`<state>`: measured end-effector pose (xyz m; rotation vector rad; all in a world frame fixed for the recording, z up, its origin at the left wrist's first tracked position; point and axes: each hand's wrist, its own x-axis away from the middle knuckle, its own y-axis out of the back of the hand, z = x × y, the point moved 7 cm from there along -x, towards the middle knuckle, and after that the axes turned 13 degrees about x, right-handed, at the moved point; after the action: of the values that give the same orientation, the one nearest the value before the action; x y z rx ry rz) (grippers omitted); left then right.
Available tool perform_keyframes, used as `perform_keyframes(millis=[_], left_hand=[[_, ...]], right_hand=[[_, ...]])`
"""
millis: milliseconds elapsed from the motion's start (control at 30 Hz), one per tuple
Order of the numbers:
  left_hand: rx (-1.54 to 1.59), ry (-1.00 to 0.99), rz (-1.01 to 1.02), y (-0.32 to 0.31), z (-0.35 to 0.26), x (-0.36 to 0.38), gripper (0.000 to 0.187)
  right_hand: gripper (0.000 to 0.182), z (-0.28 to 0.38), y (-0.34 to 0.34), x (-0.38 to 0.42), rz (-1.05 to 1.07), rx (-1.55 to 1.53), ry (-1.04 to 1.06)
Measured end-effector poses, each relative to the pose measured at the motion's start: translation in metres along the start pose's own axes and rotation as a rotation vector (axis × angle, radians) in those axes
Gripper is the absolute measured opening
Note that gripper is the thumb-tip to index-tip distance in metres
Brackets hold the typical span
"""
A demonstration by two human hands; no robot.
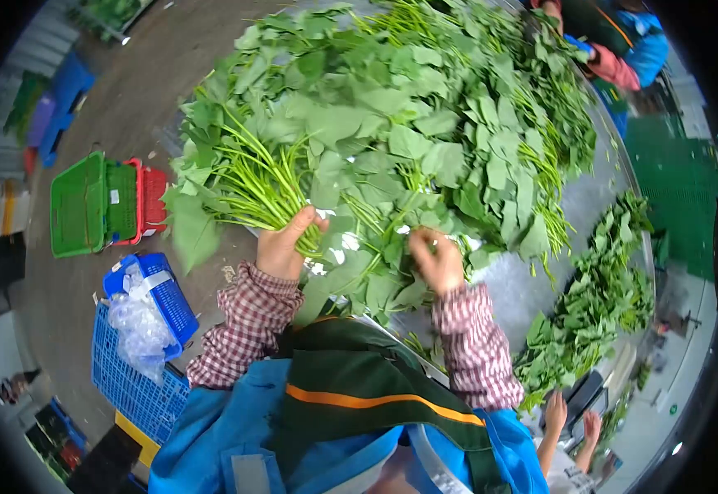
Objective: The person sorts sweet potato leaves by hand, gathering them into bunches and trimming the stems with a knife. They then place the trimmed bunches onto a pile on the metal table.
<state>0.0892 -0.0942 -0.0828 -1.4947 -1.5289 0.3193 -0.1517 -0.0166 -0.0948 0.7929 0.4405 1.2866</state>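
Observation:
My left hand [285, 245] is closed around the stems of a thick bunch of leafy greens [247, 185], whose leaves spread up and to the left. My right hand [437, 259] has its fingers curled together, low over loose leaves at the near side of the pile. Whatever it may pinch is too small or hidden to tell. Between and beyond both hands spreads a large heap of the same greens [433, 123], with light green stems showing among broad leaves. Small white pieces [349, 241] lie among the leaves near my left hand.
The greens rest on a metal table [511, 284]; more greens [598, 288] line its right edge. A green basket [79, 206], a red basket [154, 198] and a blue basket with plastic bags [140, 317] stand at left. Co-workers' hands [556, 412] appear lower right; another person [622, 49] works upper right.

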Motion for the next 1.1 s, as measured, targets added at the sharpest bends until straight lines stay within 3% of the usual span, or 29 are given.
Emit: perform_keyframes(millis=[33,67,100,133,200,300,367,400,467,567,667,700,733,800,867,900,1000,1033,1067,1100], left_hand=[[-0.007,0.037,0.001,0.008,0.010,-0.004,0.016],[0.024,0.080,-0.035,0.014,0.021,-0.007,0.017],[0.049,0.121,-0.073,0.018,0.032,-0.008,0.018],[0.072,0.159,-0.106,0.019,0.036,-0.012,0.019],[0.116,0.068,-0.082,0.000,0.018,-0.010,0.024],[0.102,-0.100,-0.010,-0.001,-0.018,-0.008,0.037],[0.083,-0.132,0.007,-0.004,-0.034,-0.006,0.046],[0.064,-0.108,-0.010,-0.003,-0.032,-0.007,0.046],[0.025,-0.070,-0.044,0.000,-0.030,-0.009,0.046],[0.090,-0.056,0.027,-0.013,-0.018,-0.010,0.041],[-0.043,-0.129,0.047,-0.019,-0.021,-0.002,0.032],[-0.069,-0.170,0.053,-0.022,-0.028,0.004,0.030],[-0.092,-0.211,0.058,-0.026,-0.035,0.009,0.029],[-0.086,-0.245,0.093,-0.025,-0.051,0.017,0.029],[-0.190,-0.272,0.038,-0.021,-0.047,0.016,0.029],[-0.163,-0.255,0.014,-0.019,-0.041,0.017,0.029],[-0.076,-0.217,-0.058,-0.014,-0.026,0.015,0.030],[-0.058,-0.198,-0.095,-0.012,-0.025,0.017,0.030],[-0.045,-0.179,-0.137,-0.008,-0.024,0.020,0.030],[-0.065,-0.183,-0.122,-0.008,-0.025,0.020,0.029]], right_hand=[[0.031,-0.010,0.005,-0.022,-0.112,-0.031,-0.115],[0.034,-0.006,0.003,-0.038,-0.053,0.038,-0.334],[0.036,-0.013,-0.022,-0.051,-0.041,0.189,-0.223],[0.040,0.008,-0.042,-0.052,0.066,0.378,0.031],[0.033,0.063,-0.041,-0.020,0.164,0.339,0.097],[0.023,0.035,-0.042,-0.007,0.158,0.125,0.137],[0.019,-0.005,-0.012,-0.018,-0.038,-0.056,-0.186],[0.017,-0.015,0.005,-0.030,-0.134,-0.072,-0.219],[0.015,-0.003,0.022,-0.051,-0.303,0.099,-0.031],[0.021,0.020,-0.043,-0.062,0.219,0.307,0.174],[0.027,0.018,-0.090,-0.046,0.514,0.565,0.164],[0.022,-0.001,-0.096,-0.048,0.460,0.471,0.069],[0.019,0.023,-0.061,-0.045,0.225,0.333,0.096],[0.019,0.002,-0.030,-0.039,-0.026,-0.275,-0.058],[0.020,-0.011,-0.026,-0.032,0.181,-0.682,-0.380],[0.022,-0.011,-0.023,-0.024,0.242,-0.720,-0.537],[0.025,-0.028,-0.007,-0.021,0.142,-0.447,-0.258],[0.023,-0.017,0.008,-0.016,0.246,0.003,-0.162],[0.020,-0.013,0.017,-0.011,0.122,0.567,-0.115],[0.024,-0.004,0.024,-0.010,0.013,0.537,-0.128]])
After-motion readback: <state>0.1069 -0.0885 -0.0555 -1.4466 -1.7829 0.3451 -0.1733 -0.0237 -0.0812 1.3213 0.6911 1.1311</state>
